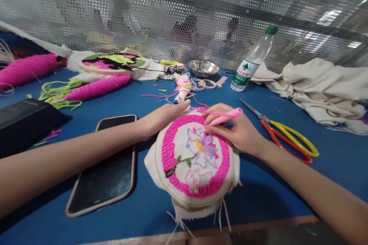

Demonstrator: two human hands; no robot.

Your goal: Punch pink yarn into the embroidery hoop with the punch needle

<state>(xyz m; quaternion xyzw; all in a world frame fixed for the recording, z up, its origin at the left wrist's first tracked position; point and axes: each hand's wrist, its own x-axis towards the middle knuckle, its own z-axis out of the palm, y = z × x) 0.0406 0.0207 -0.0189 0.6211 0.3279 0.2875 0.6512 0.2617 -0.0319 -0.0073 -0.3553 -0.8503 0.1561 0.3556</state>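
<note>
An embroidery hoop (pixel 179 139) holds white cloth with a bright pink looped border, a purple and yellow flower, a green stem and a paler pink flower. My left hand (pixel 163 118) grips its upper left edge, thumb along the rim and the other fingers hidden beneath. In my right hand (pixel 235 128) is a pink punch needle (pixel 224 118), pinched between the fingers over the upper right of the flower. Its tip is hard to make out. Pink yarn (pixel 198 103) lies just behind the hoop, and cloth edges with loose threads hang below it.
A phone (pixel 107 176) lies under my left forearm. Scissors (pixel 276 126) rest right of my right hand, near a water bottle (pixel 250 65) and crumpled cloth (pixel 324 84). Farther back are a metal bowl (pixel 203 68), pink yarn bundles (pixel 99 87) and another hoop (pixel 112 63) before a perforated panel (pixel 161 19).
</note>
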